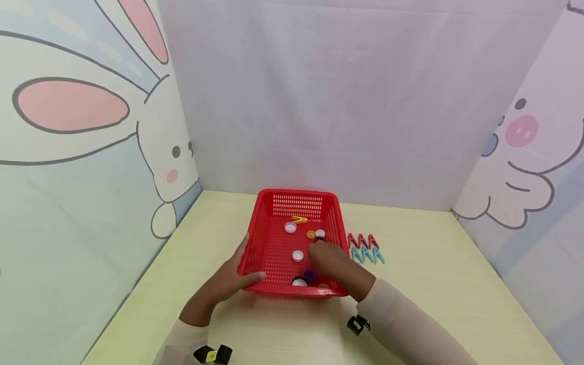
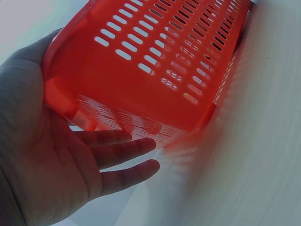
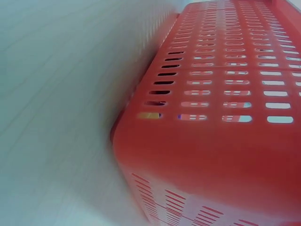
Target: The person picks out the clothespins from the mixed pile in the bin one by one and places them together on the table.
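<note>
A red plastic basket (image 1: 266,291) with slotted walls stands on the table. At its front left corner my left hand (image 1: 225,279) holds the rim, thumb over the edge and the other fingers along the outside. In the left wrist view several fingers (image 2: 124,176) stretch out beside the basket wall. My right hand (image 1: 328,258) reaches down inside the right part of the basket, its fingertips hidden. Around it lie white bottle caps (image 1: 298,256), a yellow cap (image 1: 311,234), a purple cap (image 1: 309,275) and a black-rimmed white lid (image 1: 299,282). A dark cap sits by its knuckles.
A yellow clothespin (image 1: 299,219) lies at the basket's far end. Right of the basket, red clothespins (image 1: 361,241) and light blue clothespins (image 1: 366,254) lie in two rows on the pale table (image 1: 424,274). Cartoon-printed panels and a plain curtain (image 1: 319,101) enclose the table.
</note>
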The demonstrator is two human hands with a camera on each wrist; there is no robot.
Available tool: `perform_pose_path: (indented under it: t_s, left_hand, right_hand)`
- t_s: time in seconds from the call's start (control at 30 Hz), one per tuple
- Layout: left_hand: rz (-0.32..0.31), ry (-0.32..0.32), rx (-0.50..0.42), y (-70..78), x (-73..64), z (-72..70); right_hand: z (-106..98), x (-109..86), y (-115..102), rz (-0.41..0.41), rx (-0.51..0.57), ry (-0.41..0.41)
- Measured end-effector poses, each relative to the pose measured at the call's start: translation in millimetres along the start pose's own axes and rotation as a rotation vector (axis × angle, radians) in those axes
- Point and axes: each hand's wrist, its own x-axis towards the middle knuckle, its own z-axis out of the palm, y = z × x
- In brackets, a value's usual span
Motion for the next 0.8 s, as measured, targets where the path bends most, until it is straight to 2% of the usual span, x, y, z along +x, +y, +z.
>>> perform_pose_path:
  t_s: [0.13,0.17,0.37,0.5,0.63,0.8]
  left_hand:
    - [-0.001,0.004,-0.007,1.1,0.9,-0.5]
    - [-0.002,0.004,-0.008,1.2,1.1,-0.7]
    - [-0.008,-0.006,0.002,0.0,2.0,-1.9]
    - [-0.009,-0.001,0.003,0.2,2.0,-1.7]
    - [-0.012,0.002,0.003,0.7,1.5,-0.7]
    - [-0.005,0.002,0.001,-0.8,1.7,-0.1]
  right_hand:
    - [-2,0.2,-2,-0.002,-0.041,-0.019]
    - [-8,-4.3,-8,0.022,-0.043,-0.035]
    - [-10,-4.4,-11,0.050,-0.045,-0.031]
    - [-12,-4.1,-10,0.070,0.015,-0.013]
    - [-16,-6.3,-7,0.052,0.068,0.012]
    - [-28,-12.4,-3,0.051,0.107,0.066]
